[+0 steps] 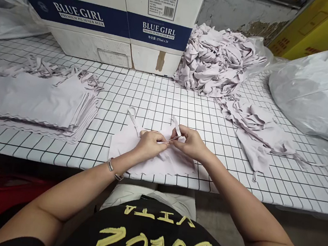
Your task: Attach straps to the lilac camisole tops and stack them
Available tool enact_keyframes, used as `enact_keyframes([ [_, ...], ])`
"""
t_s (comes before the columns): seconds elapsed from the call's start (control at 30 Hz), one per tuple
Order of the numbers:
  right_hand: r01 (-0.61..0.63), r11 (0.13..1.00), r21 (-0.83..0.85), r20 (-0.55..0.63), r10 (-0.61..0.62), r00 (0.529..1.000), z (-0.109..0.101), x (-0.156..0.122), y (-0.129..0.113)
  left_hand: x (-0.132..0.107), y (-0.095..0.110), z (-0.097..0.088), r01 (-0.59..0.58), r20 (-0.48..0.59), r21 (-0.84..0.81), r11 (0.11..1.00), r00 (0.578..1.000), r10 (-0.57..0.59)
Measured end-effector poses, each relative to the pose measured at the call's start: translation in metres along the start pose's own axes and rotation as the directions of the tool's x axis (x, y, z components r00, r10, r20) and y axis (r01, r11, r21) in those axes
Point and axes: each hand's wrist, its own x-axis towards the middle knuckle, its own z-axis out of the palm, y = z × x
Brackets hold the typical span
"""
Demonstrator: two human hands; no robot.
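Note:
A pale lilac strappy top [173, 163] lies on the checked cloth in front of me, its straps pointing away. My left hand [152, 144] rests on its upper edge, with thumb and fingers closed on the fabric. Against it, my right hand [190, 143] pinches the same edge beside a strap [176, 125] that stands up by the fingers. Between the fingertips of both hands the edge is gathered. Whether a small tool is also in the right hand, I cannot make out.
Left, a neat stack of similar tops [32, 99]. Behind stands a beer carton [108, 44]. At back right lies a heap of crumpled lilac pieces [216, 61], with loose ones [258, 129] trailing forward. A plastic bag [320, 88] bulges at the right, on the checked tablecloth [144, 91].

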Motion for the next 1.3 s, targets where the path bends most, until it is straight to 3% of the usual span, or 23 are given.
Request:
enact_keyframes([
  [0.13,-0.027,0.996,-0.085,0.031,0.029,0.999,-0.009,0.001,-0.005,-0.001,0.001,0.001,-0.014,-0.002,0.029,0.999,1.000,0.014],
  [0.23,-0.162,0.980,0.112,0.148,0.145,0.978,-0.013,0.003,-0.004,0.001,0.001,0.000,-0.005,0.049,0.026,1.000,0.999,0.003],
  [0.33,-0.351,0.822,0.449,0.279,0.244,0.929,-0.013,0.012,0.001,0.001,-0.003,0.001,-0.029,0.112,0.083,0.996,0.994,0.020],
  [0.43,-0.404,0.611,0.681,0.221,0.355,0.909,-0.011,0.039,0.005,-0.009,-0.007,0.011,-0.158,0.047,0.365,0.918,0.987,0.151],
  [0.5,-0.381,0.578,0.722,0.145,0.412,0.900,-0.014,0.064,0.007,-0.023,-0.008,0.017,-0.233,0.023,0.536,0.812,0.965,0.261],
  [0.57,-0.387,0.680,0.623,0.052,0.458,0.887,-0.022,0.084,0.007,-0.043,-0.008,0.015,-0.294,0.077,0.605,0.740,0.946,0.314],
  [0.63,-0.417,0.854,0.310,-0.123,0.471,0.873,-0.033,0.087,0.006,-0.066,-0.011,0.001,-0.273,0.078,0.630,0.727,0.954,0.290],
  [0.67,-0.429,0.899,0.093,-0.226,0.439,0.870,-0.039,0.080,0.006,-0.077,-0.015,-0.010,-0.200,0.011,0.645,0.738,0.967,0.253],
  [0.73,-0.433,0.854,-0.287,-0.342,0.331,0.879,-0.046,0.051,0.006,-0.097,-0.026,-0.038,0.048,-0.212,0.652,0.757,0.970,0.121],
  [0.8,-0.446,0.770,-0.457,-0.317,0.328,0.890,-0.045,0.013,0.009,-0.110,-0.041,-0.063,0.297,-0.387,0.616,0.730,0.921,-0.048],
  [0.87,-0.477,0.720,-0.504,-0.275,0.390,0.879,-0.038,-0.022,0.012,-0.116,-0.053,-0.076,0.413,-0.427,0.600,0.685,0.890,-0.163],
  [0.97,-0.516,0.739,-0.432,-0.281,0.433,0.856,-0.026,-0.049,0.015,-0.112,-0.060,-0.074,0.390,-0.372,0.595,0.702,0.909,-0.190],
  [1.07,-0.570,0.783,-0.249,-0.360,0.472,0.805,-0.019,-0.055,0.013,-0.104,-0.056,-0.064,0.363,-0.357,0.434,0.825,0.910,-0.213],
  [1.17,-0.530,0.844,-0.089,-0.297,0.485,0.822,-0.017,-0.056,0.008,-0.101,-0.049,-0.064,0.346,-0.354,0.015,0.938,0.879,-0.319],
  [1.23,-0.484,0.867,0.116,-0.165,0.497,0.852,-0.018,-0.052,0.003,-0.099,-0.043,-0.076,0.288,-0.232,-0.350,0.891,0.895,-0.381],
  [1.3,-0.466,0.807,0.363,-0.045,0.514,0.856,-0.024,-0.035,-0.004,-0.090,-0.036,-0.103,0.262,-0.077,-0.609,0.749,0.920,-0.384],
])
